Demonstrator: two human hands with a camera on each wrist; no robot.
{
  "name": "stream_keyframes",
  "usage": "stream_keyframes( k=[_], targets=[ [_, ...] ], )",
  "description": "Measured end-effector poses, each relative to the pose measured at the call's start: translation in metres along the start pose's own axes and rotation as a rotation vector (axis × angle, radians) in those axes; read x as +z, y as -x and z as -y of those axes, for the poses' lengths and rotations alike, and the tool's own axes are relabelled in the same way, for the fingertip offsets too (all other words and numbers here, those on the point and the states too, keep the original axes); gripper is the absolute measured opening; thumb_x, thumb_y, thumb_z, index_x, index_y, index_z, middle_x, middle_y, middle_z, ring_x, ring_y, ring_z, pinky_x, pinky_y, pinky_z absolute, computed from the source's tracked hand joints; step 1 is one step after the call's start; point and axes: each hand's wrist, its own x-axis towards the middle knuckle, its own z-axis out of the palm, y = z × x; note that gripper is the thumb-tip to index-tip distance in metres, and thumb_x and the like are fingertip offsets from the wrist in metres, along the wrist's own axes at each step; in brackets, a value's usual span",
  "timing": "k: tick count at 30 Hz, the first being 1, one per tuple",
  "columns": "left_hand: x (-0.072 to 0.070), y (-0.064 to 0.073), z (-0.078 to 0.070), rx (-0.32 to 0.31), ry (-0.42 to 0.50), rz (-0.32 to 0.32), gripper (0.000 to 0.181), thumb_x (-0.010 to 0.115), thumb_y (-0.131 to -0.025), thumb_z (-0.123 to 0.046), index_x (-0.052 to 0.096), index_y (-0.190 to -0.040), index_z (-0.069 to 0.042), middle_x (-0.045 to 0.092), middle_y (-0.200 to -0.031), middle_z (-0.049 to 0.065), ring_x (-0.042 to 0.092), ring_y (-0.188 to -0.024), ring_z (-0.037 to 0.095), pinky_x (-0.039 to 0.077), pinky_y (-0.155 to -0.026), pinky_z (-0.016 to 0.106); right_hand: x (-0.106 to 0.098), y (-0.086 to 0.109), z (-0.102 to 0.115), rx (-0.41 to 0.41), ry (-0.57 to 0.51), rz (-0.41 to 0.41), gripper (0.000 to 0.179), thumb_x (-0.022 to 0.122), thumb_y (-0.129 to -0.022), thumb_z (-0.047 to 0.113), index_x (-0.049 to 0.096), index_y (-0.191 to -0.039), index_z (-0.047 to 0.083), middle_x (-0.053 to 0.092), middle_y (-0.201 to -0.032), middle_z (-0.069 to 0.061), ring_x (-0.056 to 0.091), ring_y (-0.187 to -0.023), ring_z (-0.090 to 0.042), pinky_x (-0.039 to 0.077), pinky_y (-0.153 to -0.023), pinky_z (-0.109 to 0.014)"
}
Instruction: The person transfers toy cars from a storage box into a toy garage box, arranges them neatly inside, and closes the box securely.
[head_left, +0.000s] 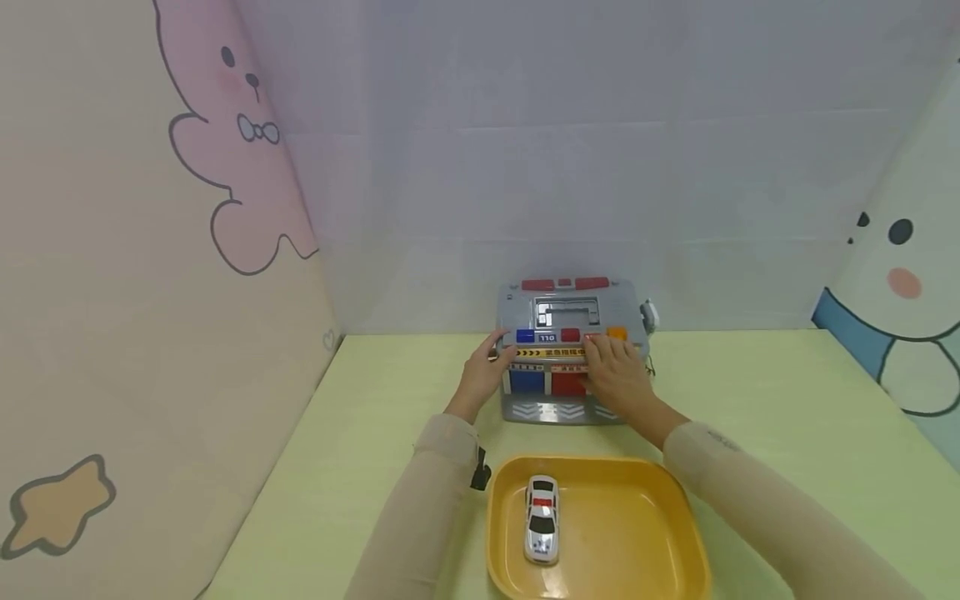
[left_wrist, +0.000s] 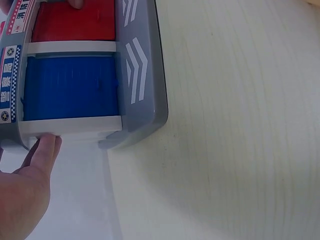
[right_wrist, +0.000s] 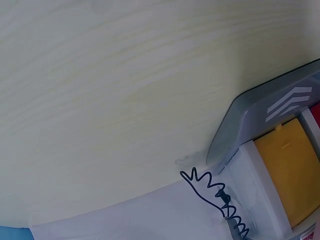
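A grey toy garage (head_left: 567, 304) stands at the back of the table, with a blue door (left_wrist: 72, 87), a red door (left_wrist: 75, 22) and a yellow door (right_wrist: 292, 167). At its left side, my left hand (head_left: 478, 377) touches the wall with fairly straight fingers. My right hand (head_left: 618, 377) rests on the front at the right, fingers over the button row beside an orange button (head_left: 617, 333). A fingertip of it lies on the red door in the left wrist view. Both hands hold no loose thing.
In front of the garage sits a yellow tray (head_left: 615, 533) with a white toy police car (head_left: 542, 525) lying in it. A dark coiled cord (right_wrist: 220, 192) hangs at the garage's right side, below a grey handset (head_left: 649, 317). Cloth walls stand behind and on both sides.
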Motion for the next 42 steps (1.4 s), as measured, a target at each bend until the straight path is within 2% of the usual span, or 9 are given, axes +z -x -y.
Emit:
stream_keyframes(
  k=[7,16,23,31,37,42],
  targets=[
    [-0.001,0.003,-0.002,-0.003,0.002,0.01,0.05,0.056,-0.099,-0.043,0.046,-0.145,-0.029,0.051,-0.139,0.02,0.05,-0.124,0.036,0.046,-0.096,0.051,0.001,0.001,-0.001,-0.02,0.008,0.002,0.071,0.087,-0.074,0.026,0.044,-0.121,-0.005,0.048,-0.111,-0.02,0.047,-0.101,-0.035,0.041,-0.085,-0.045],
    [-0.002,0.003,0.0,0.006,-0.007,-0.002,0.05,0.054,-0.099,-0.043,0.046,-0.145,-0.026,0.051,-0.138,0.022,0.051,-0.123,0.038,0.045,-0.096,0.053,0.005,-0.001,-0.001,-0.076,0.089,-0.029,0.069,0.086,-0.075,0.03,0.047,-0.119,-0.007,0.05,-0.108,-0.02,0.049,-0.097,-0.033,0.043,-0.083,-0.041],
    [0.001,0.0,-0.001,-0.01,0.013,0.001,0.049,0.055,-0.099,-0.044,0.046,-0.145,-0.03,0.049,-0.141,0.02,0.049,-0.125,0.036,0.046,-0.096,0.053,0.0,0.0,-0.004,-0.069,0.077,0.023,0.072,0.084,-0.078,0.03,0.044,-0.125,-0.006,0.047,-0.115,-0.02,0.046,-0.101,-0.034,0.042,-0.087,-0.042],
    [-0.003,0.001,0.0,-0.015,0.029,-0.008,0.049,0.058,-0.098,-0.043,0.048,-0.144,-0.03,0.05,-0.139,0.02,0.053,-0.121,0.036,0.047,-0.094,0.052,-0.006,0.005,-0.005,-0.082,-0.02,-0.005,0.075,0.086,-0.076,0.025,0.043,-0.131,-0.005,0.047,-0.127,-0.022,0.045,-0.111,-0.037,0.041,-0.095,-0.047],
    [-0.006,0.001,0.001,0.013,0.059,-0.007,0.049,0.059,-0.098,-0.04,0.049,-0.143,-0.025,0.051,-0.138,0.02,0.055,-0.119,0.036,0.049,-0.092,0.049,-0.014,0.004,-0.003,-0.029,-0.08,0.014,0.073,0.084,-0.078,0.029,0.049,-0.135,-0.002,0.048,-0.131,-0.02,0.044,-0.115,-0.036,0.04,-0.097,-0.048],
    [-0.005,0.003,-0.002,-0.014,0.093,0.021,0.051,0.058,-0.099,-0.038,0.045,-0.147,-0.025,0.048,-0.141,0.02,0.051,-0.123,0.036,0.047,-0.096,0.05,-0.021,0.005,-0.005,0.031,-0.151,-0.004,0.074,0.085,-0.076,0.032,0.051,-0.133,-0.001,0.048,-0.127,-0.023,0.046,-0.112,-0.038,0.041,-0.096,-0.052]
  ],
)
